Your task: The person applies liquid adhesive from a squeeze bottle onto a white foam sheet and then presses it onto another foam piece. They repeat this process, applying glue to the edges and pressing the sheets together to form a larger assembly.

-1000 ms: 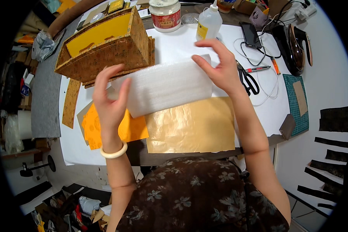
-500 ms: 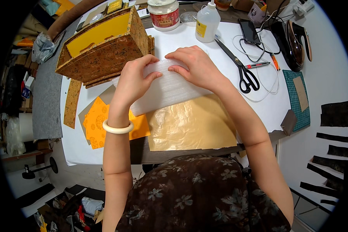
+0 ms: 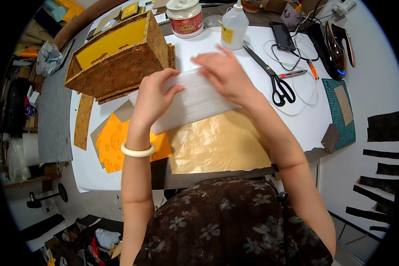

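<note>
A white, slightly see-through foam sheet (image 3: 188,99) lies slanted across the table in front of me. My left hand (image 3: 157,91), a cream bangle (image 3: 138,150) on its wrist, grips the sheet's left part with bent fingers and thumb. My right hand (image 3: 224,73) is over the sheet's far right part, blurred, with fingers spread and apart from each other. Under the sheet's near edge is a shiny tan paper sheet (image 3: 219,146). Orange patterned pieces (image 3: 113,144) lie left of it, partly behind my left forearm.
A brown patterned box (image 3: 115,66) with a yellow inside stands at the far left. Beyond are a white-lidded jar (image 3: 185,20) and a squeeze bottle (image 3: 234,29). Black scissors (image 3: 270,73), a phone (image 3: 282,35), cables, an iron (image 3: 340,44) and a green cutting mat (image 3: 337,95) lie right.
My right hand has come up off the foam sheet and its fingers have spread. My left hand stays on the sheet. A blue light now shows on the iron.
</note>
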`<state>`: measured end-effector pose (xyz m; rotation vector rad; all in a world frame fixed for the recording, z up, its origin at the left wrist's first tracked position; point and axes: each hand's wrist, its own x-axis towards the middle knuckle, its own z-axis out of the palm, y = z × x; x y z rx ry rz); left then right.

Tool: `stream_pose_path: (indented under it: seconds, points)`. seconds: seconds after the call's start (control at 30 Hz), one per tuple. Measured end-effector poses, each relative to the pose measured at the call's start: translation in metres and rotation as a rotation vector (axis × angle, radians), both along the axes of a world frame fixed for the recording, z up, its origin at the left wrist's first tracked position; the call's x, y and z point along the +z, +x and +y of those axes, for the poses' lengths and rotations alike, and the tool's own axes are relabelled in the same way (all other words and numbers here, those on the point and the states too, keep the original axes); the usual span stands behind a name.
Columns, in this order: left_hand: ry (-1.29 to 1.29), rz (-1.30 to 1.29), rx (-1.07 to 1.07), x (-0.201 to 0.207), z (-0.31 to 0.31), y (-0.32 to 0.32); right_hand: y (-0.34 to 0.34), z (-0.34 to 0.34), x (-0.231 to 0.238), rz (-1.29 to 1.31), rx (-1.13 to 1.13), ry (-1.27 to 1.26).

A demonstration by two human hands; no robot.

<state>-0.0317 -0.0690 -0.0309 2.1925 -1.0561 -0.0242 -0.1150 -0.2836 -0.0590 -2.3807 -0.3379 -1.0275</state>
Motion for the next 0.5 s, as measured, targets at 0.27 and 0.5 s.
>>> stream_pose_path:
  seconds: [0.27, 0.5]
  points:
    - [-0.031, 0.019, 0.000, -0.002, -0.002, -0.003, -0.019, -0.038, -0.035, 0.288, 0.105, 1.037]
    - [-0.036, -0.027, 0.007, 0.003, 0.000, -0.004, -0.022, -0.018, -0.049, 0.434, 0.130, 1.043]
